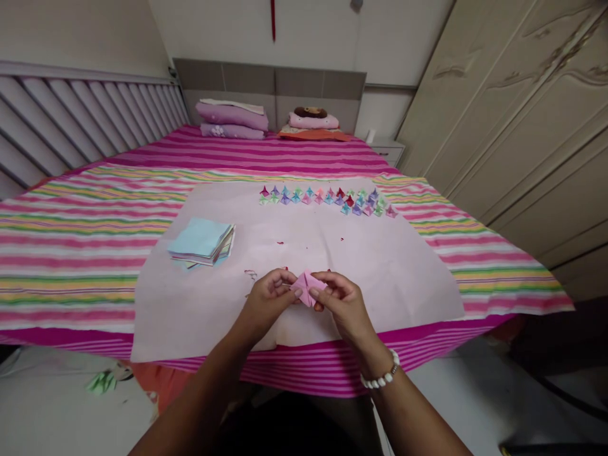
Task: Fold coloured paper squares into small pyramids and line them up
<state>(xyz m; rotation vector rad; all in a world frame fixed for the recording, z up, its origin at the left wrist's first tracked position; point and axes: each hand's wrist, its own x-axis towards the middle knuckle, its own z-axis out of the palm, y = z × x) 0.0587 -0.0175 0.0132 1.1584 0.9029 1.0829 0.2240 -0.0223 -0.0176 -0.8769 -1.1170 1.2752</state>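
Between my two hands is a small pink piece of folded origami paper, diamond-shaped with a crease down its middle. My left hand pinches its left corner between thumb and fingers. On the other side, my right hand grips the right part, its thumb lying on the front face. The paper is held up just above a large pale sheet. A stack of square papers, light blue on top, lies to the left. Farther back stand rows of small folded paper pieces in many colours.
The pale sheet rests on a bed with a striped cover. Small dark red scraps are scattered on the sheet. Folded purple bedding sits by the headboard. A wardrobe stands on the right, a white railing on the left.
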